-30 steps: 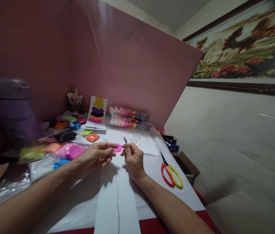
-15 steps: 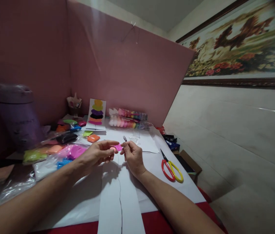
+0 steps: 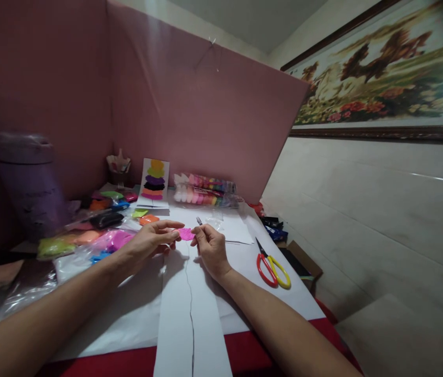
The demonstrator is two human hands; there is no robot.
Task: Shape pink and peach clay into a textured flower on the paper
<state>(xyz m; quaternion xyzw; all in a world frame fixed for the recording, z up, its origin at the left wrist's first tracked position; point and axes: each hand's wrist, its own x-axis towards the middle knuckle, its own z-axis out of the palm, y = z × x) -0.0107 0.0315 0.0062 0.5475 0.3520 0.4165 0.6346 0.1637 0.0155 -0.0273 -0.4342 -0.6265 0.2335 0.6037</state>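
My left hand [image 3: 151, 241] pinches a small flat piece of pink clay [image 3: 185, 233] by its left edge, holding it just above the white paper [image 3: 135, 309]. My right hand [image 3: 207, 246] is closed round a small metal fork [image 3: 198, 221], whose prongs stick up above my fingers beside the clay's right edge. Both hands hover over a long strip of white paper with a dark line drawn down its middle [image 3: 190, 314].
Red-and-yellow scissors [image 3: 270, 264] lie right of my hands. Bags of coloured clay [image 3: 88, 238] crowd the left. A card with stacked coloured shapes [image 3: 154, 180] and a pack of clay sticks [image 3: 203, 191] stand against the pink backdrop [image 3: 205, 120]. A purple container [image 3: 27, 178] is far left.
My hands stay together on the clay and fork, shifting slightly up and left in view as the head camera moves. The clay now shows more between my fingers.
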